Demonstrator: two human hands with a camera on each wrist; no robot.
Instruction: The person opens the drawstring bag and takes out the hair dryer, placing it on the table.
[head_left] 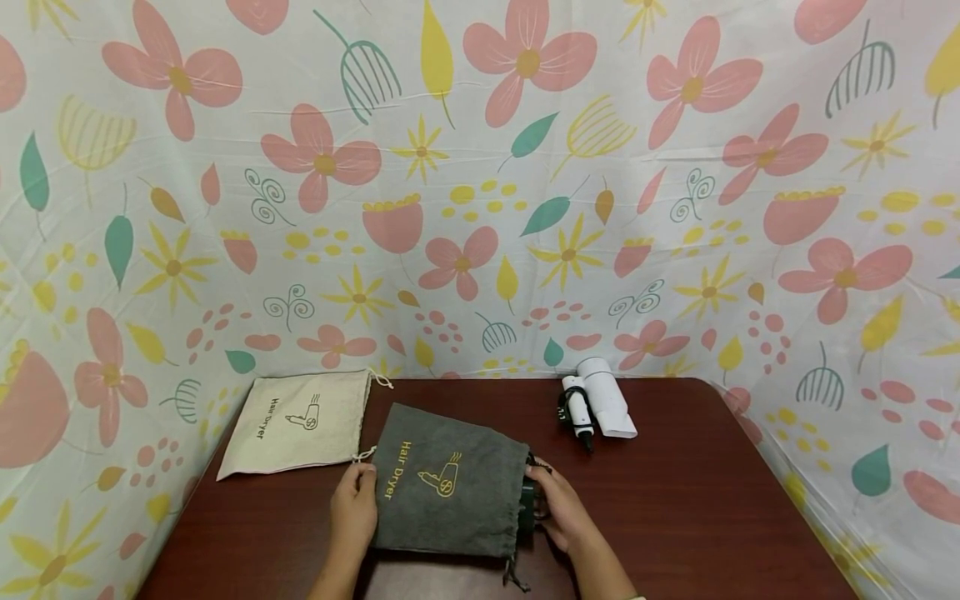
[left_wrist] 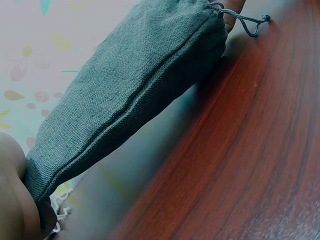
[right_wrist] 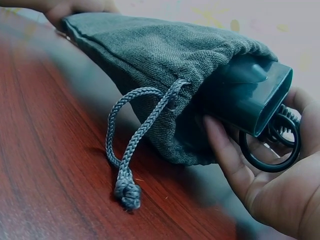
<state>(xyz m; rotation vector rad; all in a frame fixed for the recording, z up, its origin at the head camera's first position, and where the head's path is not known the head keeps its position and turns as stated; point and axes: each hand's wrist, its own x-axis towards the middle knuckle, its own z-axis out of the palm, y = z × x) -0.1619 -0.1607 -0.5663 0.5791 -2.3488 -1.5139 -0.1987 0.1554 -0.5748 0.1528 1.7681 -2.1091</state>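
A grey drawstring bag point(head_left: 457, 525) printed "Hair Dryer" spans both hands above the table, its opening toward the right. My left hand point(head_left: 354, 504) pinches the bag's closed end, thumb on top. From the opening juts the nozzle end of a dark green hair dryer point(right_wrist: 240, 95); the rest is hidden inside the cloth. My right hand point(head_left: 566, 510) holds the dryer at the bag's mouth, fingers reaching underneath it. A black ring point(right_wrist: 270, 170) and part of a coiled cord point(right_wrist: 288, 122) show beside that palm. The bag's knotted drawstring point(right_wrist: 131, 135) dangles below the opening.
Behind the left hand, a beige drawstring bag point(head_left: 300, 433) lies flat on the dark red table point(head_left: 697, 508). At the back right lies a white hair dryer point(head_left: 606, 400) with a black cord point(head_left: 576, 398) wound at its handle. A floral curtain point(head_left: 465, 183) encloses the table's back and sides.
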